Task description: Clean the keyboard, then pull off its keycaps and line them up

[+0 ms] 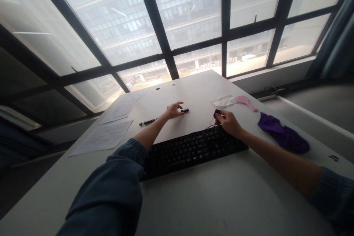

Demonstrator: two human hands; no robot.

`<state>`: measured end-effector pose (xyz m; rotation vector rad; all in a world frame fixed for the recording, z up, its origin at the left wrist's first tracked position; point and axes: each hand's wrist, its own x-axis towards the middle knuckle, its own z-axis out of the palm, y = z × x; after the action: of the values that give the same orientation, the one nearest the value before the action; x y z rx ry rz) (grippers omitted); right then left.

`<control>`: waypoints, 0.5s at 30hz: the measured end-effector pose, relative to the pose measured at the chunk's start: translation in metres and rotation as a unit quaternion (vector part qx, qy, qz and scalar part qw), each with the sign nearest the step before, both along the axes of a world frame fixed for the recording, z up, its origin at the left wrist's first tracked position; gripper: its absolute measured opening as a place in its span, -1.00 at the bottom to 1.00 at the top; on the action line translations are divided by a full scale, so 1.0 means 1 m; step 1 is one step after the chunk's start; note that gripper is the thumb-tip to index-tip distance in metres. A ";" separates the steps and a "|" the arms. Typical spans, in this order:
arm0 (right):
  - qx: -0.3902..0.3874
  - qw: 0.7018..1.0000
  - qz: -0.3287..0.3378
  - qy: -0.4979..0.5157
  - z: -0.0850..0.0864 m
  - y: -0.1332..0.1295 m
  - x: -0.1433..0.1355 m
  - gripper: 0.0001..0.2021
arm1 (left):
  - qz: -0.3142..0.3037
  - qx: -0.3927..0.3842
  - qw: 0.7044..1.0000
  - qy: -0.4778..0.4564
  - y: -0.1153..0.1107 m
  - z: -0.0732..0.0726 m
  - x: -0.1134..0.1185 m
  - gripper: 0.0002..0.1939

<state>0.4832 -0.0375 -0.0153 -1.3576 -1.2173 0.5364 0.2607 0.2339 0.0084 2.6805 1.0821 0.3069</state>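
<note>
My left hand [174, 111] reaches over the white table, its thumb and fingers apart beside a short row of small black keycaps [185, 110]. Its thumb is close to them; I cannot tell whether it touches. Another row of black keycaps [149, 121] lies to the left, partly behind my left forearm. My right hand [227, 122] pinches a small black square piece [217, 112], held above the back right edge of the black keyboard [190, 147]. A thin cable or wire [212, 121] curves just below that piece. My left sleeve covers the keyboard's left end.
Printed paper sheets [102, 138] lie at the left. On the right are a white crumpled wrapper [223, 101], a pink hairbrush [243, 100] and a purple cloth [283, 132]. The white table [193, 199] ends near large windows with dark frames.
</note>
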 end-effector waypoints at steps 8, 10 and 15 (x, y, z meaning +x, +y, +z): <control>0.001 1.000 -0.001 -0.011 0.000 0.000 0.003 -0.68 | 0.016 -0.006 1.000 0.002 0.001 -0.008 0.007 -0.30; 0.001 1.000 -0.002 -0.012 0.000 0.000 0.003 -0.69 | 0.017 -0.004 1.000 0.001 0.001 -0.009 0.009 -0.30; 0.000 1.000 0.000 -0.011 -0.001 0.001 0.002 -0.70 | 0.025 -0.001 1.000 -0.003 -0.001 -0.007 0.008 -0.35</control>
<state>0.4847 -0.0366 -0.0160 -1.3656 -1.2358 0.5228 0.2688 0.2325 0.0013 2.6524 1.1489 0.3220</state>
